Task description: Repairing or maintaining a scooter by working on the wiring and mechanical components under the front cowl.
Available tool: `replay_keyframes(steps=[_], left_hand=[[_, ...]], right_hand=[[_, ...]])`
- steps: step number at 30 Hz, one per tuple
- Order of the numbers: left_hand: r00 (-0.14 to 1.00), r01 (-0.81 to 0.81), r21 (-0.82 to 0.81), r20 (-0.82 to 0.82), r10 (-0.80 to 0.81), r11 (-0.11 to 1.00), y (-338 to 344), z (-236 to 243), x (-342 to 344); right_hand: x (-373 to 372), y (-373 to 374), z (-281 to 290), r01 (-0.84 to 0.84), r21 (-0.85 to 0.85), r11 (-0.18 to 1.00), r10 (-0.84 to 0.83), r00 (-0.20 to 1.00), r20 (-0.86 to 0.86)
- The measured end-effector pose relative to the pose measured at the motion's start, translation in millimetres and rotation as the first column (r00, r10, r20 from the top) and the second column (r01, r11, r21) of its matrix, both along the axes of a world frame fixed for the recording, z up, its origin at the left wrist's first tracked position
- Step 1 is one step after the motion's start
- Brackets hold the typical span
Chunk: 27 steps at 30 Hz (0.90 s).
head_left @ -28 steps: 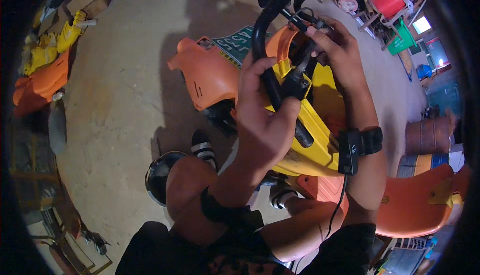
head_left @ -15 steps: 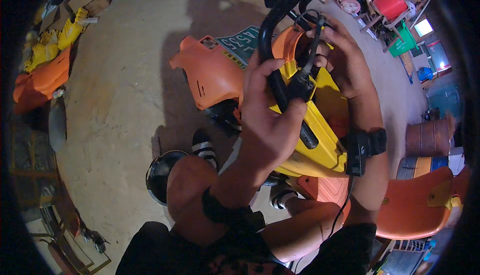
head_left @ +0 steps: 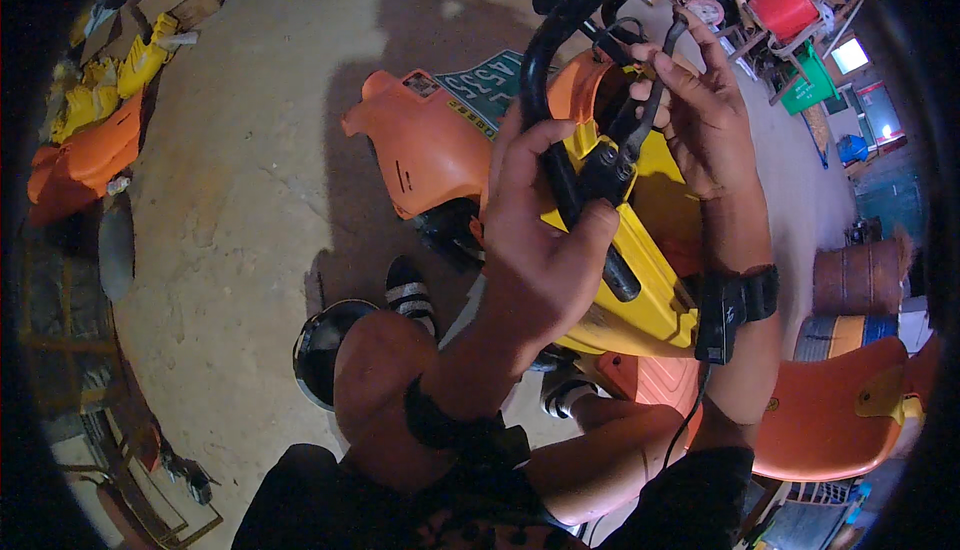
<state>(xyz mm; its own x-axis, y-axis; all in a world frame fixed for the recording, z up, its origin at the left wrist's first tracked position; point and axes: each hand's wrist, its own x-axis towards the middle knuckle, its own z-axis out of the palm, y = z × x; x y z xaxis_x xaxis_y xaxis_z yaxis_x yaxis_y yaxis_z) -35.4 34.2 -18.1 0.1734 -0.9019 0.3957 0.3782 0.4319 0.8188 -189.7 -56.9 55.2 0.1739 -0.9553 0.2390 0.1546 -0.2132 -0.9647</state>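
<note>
A black curved handlebar [head_left: 533, 80] rises in front of me from an orange and yellow scooter body [head_left: 640, 260]. My left hand [head_left: 545, 230] is wrapped round the bar, thumb on the near side, beside a black clamp [head_left: 603, 172]. From that clamp a dark brake lever [head_left: 650, 115] runs up and to the right. My right hand [head_left: 705, 115] has its fingers closed on the lever's upper part; some fingertips are hidden behind it. A thin black cable [head_left: 612, 35] loops near the bar.
An orange fender [head_left: 420, 140] with a green plate [head_left: 482, 90] lies beyond my left hand. At the right stands an orange seat [head_left: 830, 410]. Yellow and orange panels [head_left: 90, 155] lie far left. A red bucket [head_left: 782, 5] and green bin [head_left: 808, 85] stand back right.
My right hand has shifted slightly right, and the brake lever's upper end has swung right, away from the handlebar. My left hand stays on the bar.
</note>
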Motion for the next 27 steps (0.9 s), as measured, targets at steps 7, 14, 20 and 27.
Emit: replay_keyframes(steps=[7,14,20,27], left_hand=[[1.0,-0.014,-0.007,-0.003,0.014,1.0,1,1,1],[1.0,-0.017,0.007,0.019,0.016,1.0,2,1,3],[0.999,-0.036,-0.026,0.002,0.036,0.999,1,3,-1],[0.999,-0.038,-0.026,0.009,0.038,0.999,-1,-4,-1]], right_hand=[[1,-2,-1,0.117,0.101,0.988,-0.105,0.988,-0.112],[-1,-1,-4,0.2,0.066,0.978,-0.176,0.949,-0.262],[-15,-1,3,0.169,0.104,0.98,-0.115,0.912,-0.394],[-18,-5,-6,0.206,0.112,0.972,-0.133,0.878,-0.46]])
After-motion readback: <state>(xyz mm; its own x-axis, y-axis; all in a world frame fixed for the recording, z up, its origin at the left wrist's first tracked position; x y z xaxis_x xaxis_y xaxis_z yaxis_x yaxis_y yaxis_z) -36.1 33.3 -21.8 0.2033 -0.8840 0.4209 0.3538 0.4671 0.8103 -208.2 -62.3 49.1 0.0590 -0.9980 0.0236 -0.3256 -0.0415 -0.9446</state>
